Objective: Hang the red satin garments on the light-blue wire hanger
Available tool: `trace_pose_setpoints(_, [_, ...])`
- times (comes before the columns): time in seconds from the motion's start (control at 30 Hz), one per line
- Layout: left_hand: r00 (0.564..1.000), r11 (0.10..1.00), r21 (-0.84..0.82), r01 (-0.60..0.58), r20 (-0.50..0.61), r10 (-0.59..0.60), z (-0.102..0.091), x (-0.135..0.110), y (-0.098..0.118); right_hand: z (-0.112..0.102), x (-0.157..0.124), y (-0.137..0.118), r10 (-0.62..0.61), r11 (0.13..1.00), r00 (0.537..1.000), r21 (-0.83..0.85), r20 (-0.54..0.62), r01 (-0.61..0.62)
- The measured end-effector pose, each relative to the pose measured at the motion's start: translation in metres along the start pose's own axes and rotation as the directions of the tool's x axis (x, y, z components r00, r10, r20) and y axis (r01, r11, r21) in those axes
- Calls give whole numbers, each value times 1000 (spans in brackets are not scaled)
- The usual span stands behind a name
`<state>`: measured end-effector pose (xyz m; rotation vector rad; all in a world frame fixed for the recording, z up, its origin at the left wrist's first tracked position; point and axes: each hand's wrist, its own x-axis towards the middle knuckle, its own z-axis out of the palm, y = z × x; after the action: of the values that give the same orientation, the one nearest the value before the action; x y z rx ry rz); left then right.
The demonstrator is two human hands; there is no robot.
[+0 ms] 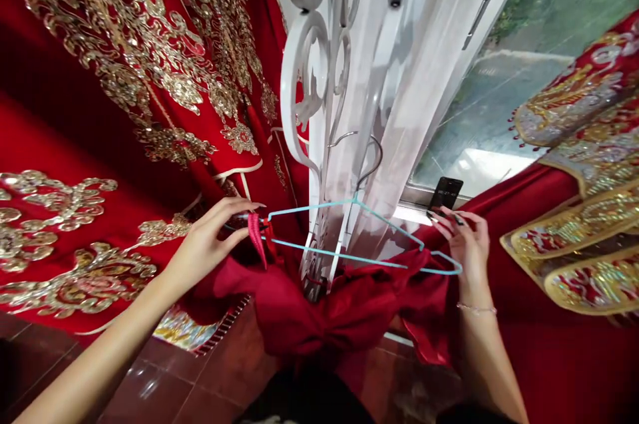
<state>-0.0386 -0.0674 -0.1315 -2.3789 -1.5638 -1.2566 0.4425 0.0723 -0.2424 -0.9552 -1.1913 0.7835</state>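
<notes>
1. Hanger (309, 209) of thin pale-blue wire, held level between the two hands. Its hook rises in front of the sheer white curtain (399, 111), beside the white scrolled grille (299, 78). What the hook catches on, I cannot tell.
2. A dark red garment (319, 311) is draped over the hanger's lower bar and sags in soft folds below it, bunched around the foot of the grille.
3. Handling, as a judgement:
   - The wire looks light and springy and is likely to bend or tip if loaded at one end.
   - The cloth looks smooth, limp and prone to slide along the bar.
   - The two shoulder ends of the hanger seem the steadiest places to grip, and the garment's strap (257, 241) a fair hold on the cloth.
4. The left hand (207, 244) is at the hanger's left end. Its thumb and forefinger are closed in a pinch on the red strap, and the other fingers are loosely curled.
5. The right hand (466, 241) is at the hanger's right end, half curled with the fingers reaching leftward. The wire tip meets its palm side, but whether it is clamped I cannot tell.
6. A dark phone (446, 192) leans on the window sill just behind the right hand. Gold-embroidered red cloth (100, 111) hangs on the left.
</notes>
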Motion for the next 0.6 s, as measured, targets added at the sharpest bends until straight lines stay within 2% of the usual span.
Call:
trace_pose_setpoints(0.1, [993,985,161,-60,-93,76,-11,-23,-3,-4,-53,-60,-90,993,996,-76,-1,90])
trace_pose_setpoints(0.17, [972,943,302,-141,-136,189,-19,-44,-11,-2,-84,-76,-126,977,992,-172,19,127])
trace_pose_setpoints(0.2, [967,922,342,-180,-110,229,-22,-53,-17,-1,-97,-77,-133,963,990,-228,54,142])
trace_pose_setpoints(0.27, [963,911,321,-259,11,269,-28,-65,-30,1,-114,-68,-142,905,979,-383,143,187])
trace_pose_setpoints(0.33, [948,923,227,-310,145,282,-33,-65,-43,0,-120,-56,-159,783,963,-566,217,257])
trace_pose_setpoints(0.43, [876,919,57,-390,330,351,-46,-51,-54,-6,-114,-46,-160,581,933,-733,322,352])
trace_pose_setpoints(0.53, [766,949,-105,-298,567,303,-60,-29,-51,-17,-100,-53,-168,496,899,-753,405,432])
trace_pose_setpoints(0.57, [750,960,-143,-242,600,279,-64,-22,-48,-19,-95,-59,-179,496,890,-743,419,449])
trace_pose_setpoints(0.6, [768,965,-172,-198,584,262,-67,-14,-45,-21,-90,-65,-188,507,883,-728,429,461])
